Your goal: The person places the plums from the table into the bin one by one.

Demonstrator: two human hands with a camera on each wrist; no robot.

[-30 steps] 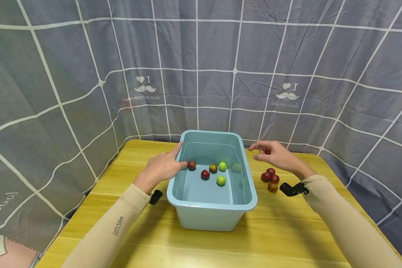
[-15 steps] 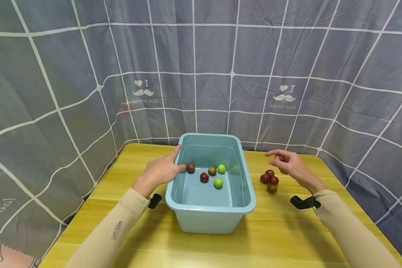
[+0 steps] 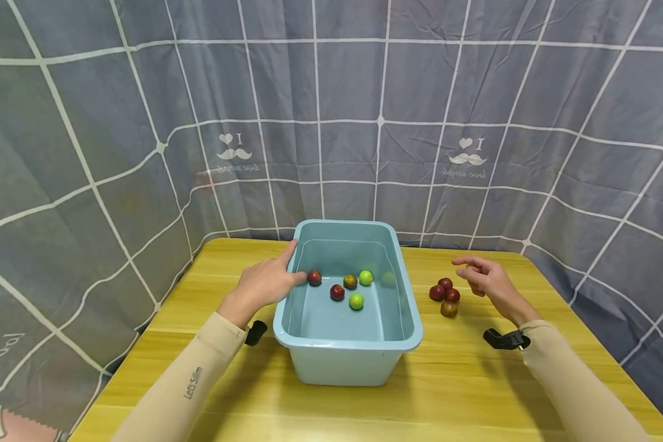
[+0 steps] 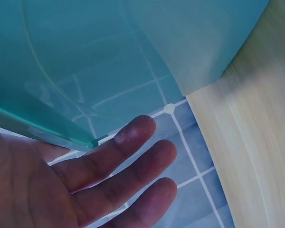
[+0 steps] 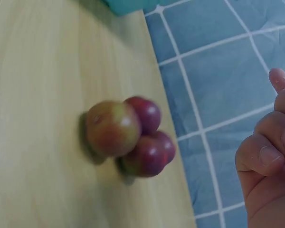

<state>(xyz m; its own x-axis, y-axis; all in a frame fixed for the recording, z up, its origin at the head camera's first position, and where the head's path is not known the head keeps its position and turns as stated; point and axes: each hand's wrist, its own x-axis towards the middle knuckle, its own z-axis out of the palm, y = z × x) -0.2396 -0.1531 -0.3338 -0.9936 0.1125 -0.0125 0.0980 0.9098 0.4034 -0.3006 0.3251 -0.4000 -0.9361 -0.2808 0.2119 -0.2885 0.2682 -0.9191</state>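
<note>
A light blue plastic tub stands on the table. Inside lie two green fruits, a dark red plum, another reddish plum by the left wall and a brownish plum. My left hand grips the left rim, thumb over the edge; in the left wrist view its other fingers extend below the rim, outside the wall. To the right of the tub, several plums sit clustered on the wood. My right hand hovers just right of them, loosely curled with the index finger forward, holding nothing.
The yellow wooden table ends at a grey curtain with white grid lines, which hangs behind and at both sides. Black wrist cameras project from both sleeves.
My right hand has drawn away from the tub's right rim and moved right, past the plum cluster. One green fruit in the tub has rolled slightly left. The left hand stays on the rim.
</note>
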